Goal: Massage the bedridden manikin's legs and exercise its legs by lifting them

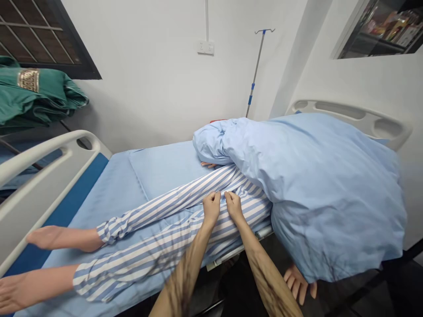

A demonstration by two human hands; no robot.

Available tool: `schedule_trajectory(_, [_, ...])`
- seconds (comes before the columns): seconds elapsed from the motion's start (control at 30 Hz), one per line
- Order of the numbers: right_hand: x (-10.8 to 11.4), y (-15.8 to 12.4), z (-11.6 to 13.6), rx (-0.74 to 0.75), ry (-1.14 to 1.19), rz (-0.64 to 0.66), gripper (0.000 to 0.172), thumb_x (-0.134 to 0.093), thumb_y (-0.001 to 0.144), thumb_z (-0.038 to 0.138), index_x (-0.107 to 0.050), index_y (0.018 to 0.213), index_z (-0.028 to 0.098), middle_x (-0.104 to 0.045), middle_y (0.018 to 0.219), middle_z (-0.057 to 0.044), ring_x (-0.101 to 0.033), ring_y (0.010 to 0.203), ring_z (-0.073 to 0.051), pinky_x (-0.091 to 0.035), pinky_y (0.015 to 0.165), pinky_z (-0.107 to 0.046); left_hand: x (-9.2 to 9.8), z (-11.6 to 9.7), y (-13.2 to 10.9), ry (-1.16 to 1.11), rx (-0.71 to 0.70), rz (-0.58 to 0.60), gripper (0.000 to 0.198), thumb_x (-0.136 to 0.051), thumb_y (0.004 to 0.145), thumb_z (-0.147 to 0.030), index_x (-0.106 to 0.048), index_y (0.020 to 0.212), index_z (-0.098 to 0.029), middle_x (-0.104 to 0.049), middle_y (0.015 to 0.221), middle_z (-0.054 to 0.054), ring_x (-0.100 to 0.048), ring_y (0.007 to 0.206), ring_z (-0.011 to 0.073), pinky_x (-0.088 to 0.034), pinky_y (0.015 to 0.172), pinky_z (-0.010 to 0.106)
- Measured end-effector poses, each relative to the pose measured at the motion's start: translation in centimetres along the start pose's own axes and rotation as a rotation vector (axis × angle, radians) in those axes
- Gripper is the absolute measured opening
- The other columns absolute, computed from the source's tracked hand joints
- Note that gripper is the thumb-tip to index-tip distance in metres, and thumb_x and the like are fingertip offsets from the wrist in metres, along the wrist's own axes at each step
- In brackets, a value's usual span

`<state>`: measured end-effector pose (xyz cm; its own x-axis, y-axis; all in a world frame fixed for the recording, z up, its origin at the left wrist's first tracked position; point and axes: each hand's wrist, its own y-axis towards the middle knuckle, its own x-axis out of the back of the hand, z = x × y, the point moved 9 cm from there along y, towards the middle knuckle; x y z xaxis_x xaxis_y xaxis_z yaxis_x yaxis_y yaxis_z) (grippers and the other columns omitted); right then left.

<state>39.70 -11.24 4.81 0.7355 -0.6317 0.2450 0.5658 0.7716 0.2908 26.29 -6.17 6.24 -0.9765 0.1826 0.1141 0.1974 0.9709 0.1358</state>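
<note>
Blue-and-white striped trousers [185, 224] cover the legs of a figure lying on the bed; its smooth bare feet [62, 237] look like a mannequin's. Over the near thigh, my left hand [211, 207] is closed, with the trouser cloth pinched at its fingertips. Close beside it, to the right, my right hand [234, 205] is closed in the same way on the cloth. A small gap separates the two hands. A light blue quilt [307, 176] hides the figure's upper body and head. One of its hands [299, 284] hangs out below the quilt's near edge.
The bed has a pale footboard [76, 152] at left and a headboard [360, 115] at right. Behind it stands an IV pole [256, 72] by the wall, near a socket [205, 47]. Folded green cloth [42, 94] lies at the far left. A bed rail [228, 257] runs along the near side.
</note>
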Motion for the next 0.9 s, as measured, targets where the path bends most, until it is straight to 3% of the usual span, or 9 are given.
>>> schedule_trajectory(0.17, [-0.2, -0.1, -0.3, 0.015, -0.008, 0.005, 0.047, -0.042, 0.091, 0.055, -0.033, 0.057, 0.024, -0.036, 0.051, 0.007, -0.035, 0.055, -0.011, -0.028, 0.056, -0.026, -2.0, 2.7, -1.3, 0.128, 0.033, 0.01, 0.041, -0.051, 0.082, -0.034, -0.032, 0.047, -0.021, -0.032, 0.047, -0.005, -0.031, 0.052, 0.0102, -0.024, 0.057, 0.026])
schedule_trajectory(0.33, [-0.1, 1.0, 1.0, -0.01, -0.026, 0.055, 0.053, -0.045, 0.084, 0.066, -0.031, 0.054, 0.024, -0.033, 0.05, 0.007, -0.033, 0.054, -0.011, -0.028, 0.054, -0.025, -2.4, 2.4, -1.6, 0.263, 0.003, 0.057, 0.037, -0.047, 0.083, -0.024, -0.034, 0.048, -0.022, -0.038, 0.048, -0.002, -0.036, 0.054, 0.013, -0.022, 0.06, 0.03])
schedule_trajectory(0.53, [5.7, 3.9, 5.2, 0.1, -0.091, -0.022, 0.05, -0.049, 0.085, 0.06, -0.028, 0.056, 0.025, -0.027, 0.054, 0.005, -0.028, 0.056, -0.012, -0.025, 0.056, -0.028, -3.2, 2.3, -1.8, 0.36, 0.031, 0.087, 0.043, -0.049, 0.085, -0.023, -0.029, 0.047, -0.023, -0.038, 0.048, 0.0, -0.034, 0.054, 0.015, -0.018, 0.061, 0.032])
schedule_trajectory(0.6, [7.5, 4.3, 4.3, 0.082, -0.139, -0.055, 0.045, -0.05, 0.086, 0.051, -0.028, 0.056, 0.025, -0.027, 0.055, 0.004, -0.029, 0.056, -0.013, -0.025, 0.057, -0.03, -3.2, 2.5, -1.9, 0.36, 0.053, 0.088, 0.043, -0.049, 0.085, -0.023, -0.029, 0.047, -0.023, -0.04, 0.049, 0.001, -0.036, 0.055, 0.0153, -0.019, 0.062, 0.033])
schedule_trajectory(0.7, [8.9, 4.2, 0.4, -0.084, -0.351, -0.08, 0.04, -0.049, 0.086, 0.035, -0.03, 0.052, 0.025, -0.034, 0.052, 0.001, -0.029, 0.055, -0.016, -0.024, 0.06, -0.034, -3.2, 2.8, -2.1, 0.377, 0.085, 0.095, 0.04, -0.05, 0.083, -0.023, -0.031, 0.048, -0.023, -0.047, 0.052, 0.004, -0.041, 0.058, 0.0167, -0.022, 0.065, 0.035])
schedule_trajectory(0.8, [9.0, 4.0, -2.5, -0.187, -0.611, -0.057, 0.039, -0.048, 0.086, 0.029, -0.037, 0.049, 0.026, -0.045, 0.054, -0.004, -0.027, 0.052, -0.017, -0.024, 0.062, -0.037, -3.4, 2.9, -2.3, 0.396, 0.099, 0.092, 0.039, -0.05, 0.083, -0.024, -0.032, 0.049, -0.024, -0.056, 0.057, 0.01, -0.048, 0.062, 0.0186, -0.025, 0.067, 0.038])
schedule_trajectory(0.9, [8.2, 4.1, -3.0, -0.203, -0.721, 0.01, 0.04, -0.047, 0.087, 0.03, -0.04, 0.049, 0.026, -0.052, 0.057, -0.009, -0.033, 0.05, -0.019, -0.026, 0.063, -0.039, -3.6, 2.9, -2.3, 0.36, 0.104, 0.091, 0.039, -0.05, 0.082, -0.024, -0.031, 0.048, -0.024, -0.056, 0.057, 0.01, -0.05, 0.063, 0.0188, -0.029, 0.068, 0.039])
